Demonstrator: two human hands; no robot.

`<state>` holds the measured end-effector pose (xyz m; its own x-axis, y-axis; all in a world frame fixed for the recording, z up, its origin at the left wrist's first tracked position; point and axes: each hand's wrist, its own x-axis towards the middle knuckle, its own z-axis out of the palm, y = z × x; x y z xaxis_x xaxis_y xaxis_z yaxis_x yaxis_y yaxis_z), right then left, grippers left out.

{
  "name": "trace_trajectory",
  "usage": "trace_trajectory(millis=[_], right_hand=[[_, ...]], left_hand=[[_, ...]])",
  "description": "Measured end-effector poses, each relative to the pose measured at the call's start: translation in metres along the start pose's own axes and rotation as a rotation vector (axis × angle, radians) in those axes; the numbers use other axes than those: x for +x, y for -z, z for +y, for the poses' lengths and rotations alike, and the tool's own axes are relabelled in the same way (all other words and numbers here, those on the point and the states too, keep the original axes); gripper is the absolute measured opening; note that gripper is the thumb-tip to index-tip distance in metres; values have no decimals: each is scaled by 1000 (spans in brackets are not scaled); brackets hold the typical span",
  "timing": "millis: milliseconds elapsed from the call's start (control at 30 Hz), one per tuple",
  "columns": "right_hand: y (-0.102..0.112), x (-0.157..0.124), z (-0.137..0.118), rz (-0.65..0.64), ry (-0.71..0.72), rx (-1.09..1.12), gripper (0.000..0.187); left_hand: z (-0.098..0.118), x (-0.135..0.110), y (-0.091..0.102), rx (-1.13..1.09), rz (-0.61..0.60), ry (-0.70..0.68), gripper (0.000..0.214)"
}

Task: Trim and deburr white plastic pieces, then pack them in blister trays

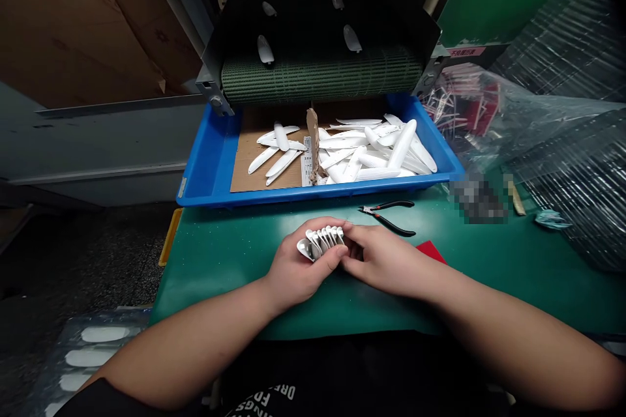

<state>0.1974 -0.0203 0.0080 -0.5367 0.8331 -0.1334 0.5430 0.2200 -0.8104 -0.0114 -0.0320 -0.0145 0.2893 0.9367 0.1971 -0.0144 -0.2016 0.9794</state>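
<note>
Snugly, the row of white pieces point(323, 242) sits in my left hand point(297, 268), clasped between thumb and fingers, ends turned up toward me. The row runs crosswise, its right end just beside my right hand point(379, 257), whose fingers curl, though I cannot tell whether they grip. Just beyond them lie black-handled cutters point(375, 213); farther ahead of both hands sits a blue tray point(274, 199).

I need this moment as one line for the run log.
left hand: holds row of white pieces | right hand: at row's right end | pliers: on green table | blue tray: below conveyor end
</note>
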Motion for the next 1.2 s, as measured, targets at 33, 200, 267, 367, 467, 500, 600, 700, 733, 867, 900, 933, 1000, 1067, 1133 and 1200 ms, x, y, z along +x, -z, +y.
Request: trace_trajectory(millis=[33,200,267,367,467,500,600,700,733,867,900,933,1000,1067,1133,1200], right_hand=[[3,1,1,-10,16,69,9],[9,2,2,28,70,141,13],[9,2,2,44,78,97,17],[7,1,2,83,121,32,7],[5,1,2,134,155,21,25],[4,2,2,131,158,49,30],[1,5,3,62,161,176,32],[-2,9,4,-11,140,253,34],[-4,10,5,-22,136,265,34],[-7,13,8,-35,146,290,23],[-7,13,8,-38,146,297,22],[-7,13,8,-37,143,306,24],[-6,13,8,-29,133,319,29],[-5,12,8,-22,123,315,32],[-4,12,8,-17,126,286,30],[-5,12,8,-13,134,254,26]], left_hand=[[-1,0,0,-26,6,16,33],[-2,1,2,-122,-16,54,36],[-2,2,4,-114,-27,43,37],[-1,4,6,-82,-53,14,38],[0,5,7,-65,-83,-6,38],[1,5,8,-61,-91,-13,38],[0,4,9,-52,-117,-16,38],[-3,2,10,-44,-185,-24,40],[-3,2,10,-46,-205,-40,41],[-4,2,12,-48,-237,-86,51],[-4,2,13,-46,-238,-86,55],[-4,2,13,-47,-236,-81,59],[-5,2,14,-59,-224,-60,65],[-6,2,15,-76,-211,-27,67],[-6,2,14,-97,-199,-8,63],[-6,2,14,-115,-194,-6,57]])
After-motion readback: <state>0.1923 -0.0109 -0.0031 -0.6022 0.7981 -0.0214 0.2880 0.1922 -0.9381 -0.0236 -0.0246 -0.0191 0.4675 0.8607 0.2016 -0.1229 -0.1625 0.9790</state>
